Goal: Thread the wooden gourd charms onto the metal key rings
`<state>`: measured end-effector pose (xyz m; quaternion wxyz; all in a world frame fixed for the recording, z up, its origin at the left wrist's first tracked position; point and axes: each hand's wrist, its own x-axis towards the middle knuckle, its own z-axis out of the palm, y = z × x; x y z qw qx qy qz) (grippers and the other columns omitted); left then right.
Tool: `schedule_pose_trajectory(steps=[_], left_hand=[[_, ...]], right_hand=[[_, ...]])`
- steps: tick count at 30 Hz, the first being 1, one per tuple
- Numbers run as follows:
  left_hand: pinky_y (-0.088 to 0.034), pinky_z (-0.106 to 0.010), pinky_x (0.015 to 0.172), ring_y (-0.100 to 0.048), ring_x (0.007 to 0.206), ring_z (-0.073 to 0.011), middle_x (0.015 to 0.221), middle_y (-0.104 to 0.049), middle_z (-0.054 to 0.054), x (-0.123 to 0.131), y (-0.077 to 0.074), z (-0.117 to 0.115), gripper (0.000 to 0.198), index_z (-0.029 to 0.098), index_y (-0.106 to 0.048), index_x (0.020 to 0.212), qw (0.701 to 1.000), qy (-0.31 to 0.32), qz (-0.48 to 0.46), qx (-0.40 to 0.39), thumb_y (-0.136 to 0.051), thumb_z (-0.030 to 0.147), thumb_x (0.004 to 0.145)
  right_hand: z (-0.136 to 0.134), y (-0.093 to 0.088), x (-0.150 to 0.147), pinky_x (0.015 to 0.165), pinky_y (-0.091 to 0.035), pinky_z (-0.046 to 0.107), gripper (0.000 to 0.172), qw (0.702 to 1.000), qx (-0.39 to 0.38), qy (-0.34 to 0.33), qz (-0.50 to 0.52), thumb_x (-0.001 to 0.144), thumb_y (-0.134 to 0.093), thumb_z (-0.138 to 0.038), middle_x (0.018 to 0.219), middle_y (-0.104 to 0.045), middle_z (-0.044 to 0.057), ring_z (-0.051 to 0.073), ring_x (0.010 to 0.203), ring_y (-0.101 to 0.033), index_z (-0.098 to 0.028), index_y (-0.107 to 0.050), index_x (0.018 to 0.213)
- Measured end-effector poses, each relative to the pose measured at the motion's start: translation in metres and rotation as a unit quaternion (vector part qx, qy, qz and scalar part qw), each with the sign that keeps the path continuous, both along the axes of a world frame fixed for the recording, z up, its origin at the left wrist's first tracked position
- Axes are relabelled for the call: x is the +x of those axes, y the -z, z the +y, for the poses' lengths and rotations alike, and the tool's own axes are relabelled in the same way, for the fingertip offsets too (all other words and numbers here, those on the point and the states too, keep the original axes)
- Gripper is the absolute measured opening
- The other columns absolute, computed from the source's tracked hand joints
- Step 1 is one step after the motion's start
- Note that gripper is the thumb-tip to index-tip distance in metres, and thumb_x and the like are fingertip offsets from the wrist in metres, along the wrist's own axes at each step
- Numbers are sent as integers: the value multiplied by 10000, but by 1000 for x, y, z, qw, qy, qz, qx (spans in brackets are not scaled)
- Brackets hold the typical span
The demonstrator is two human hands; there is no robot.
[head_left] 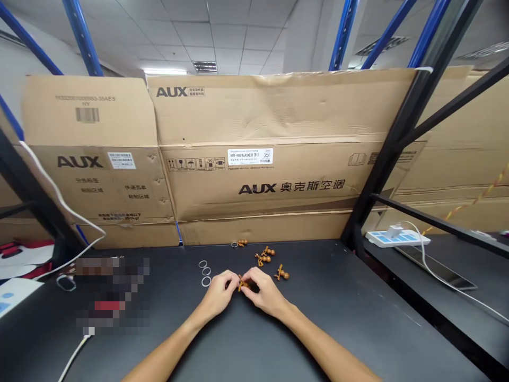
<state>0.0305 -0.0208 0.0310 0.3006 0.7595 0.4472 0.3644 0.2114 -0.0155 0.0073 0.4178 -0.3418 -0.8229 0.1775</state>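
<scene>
In the middle of the black table, a small brown gourd-shaped wooden pendant point(241, 286) shows between my two hands. My right hand point(262, 291) pinches it between thumb and fingers. Close against it, my left hand point(220, 291) is also closed in a pinch; what its fingertips hold is hidden. Left of my hands, several silvery rings lie in a row, the nearest ring point(202, 281) almost beside my left knuckles. Beyond my right hand, more brown gourd pendants point(265, 259) with cords lie together, and a single gourd pendant point(283, 275) lies to their right.
At the back, a gourd pendant point(242, 242) lies beside a ring point(234, 244). Large cardboard panels point(254, 185) stand along the table's far edge. A blurred-out item point(111, 297) and a white cable point(75, 354) lie at left. A power strip point(385, 239) sits beyond the right-hand frame.
</scene>
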Motion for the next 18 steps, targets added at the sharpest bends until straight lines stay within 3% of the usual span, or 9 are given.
schedule_pose_trajectory(steps=[18], left_hand=[[-454, -269, 721, -583, 732, -176, 751, -643, -31, -4, 0, 4, 330, 176, -592, 700, 1000, -9, -17, -16, -430, 397, 883]], right_hand=[[-3, -9, 0, 753, -465, 324, 157, 996, 65, -7, -61, 851, -555, -168, 845, -639, 46, 187, 799, -556, -219, -625, 982]])
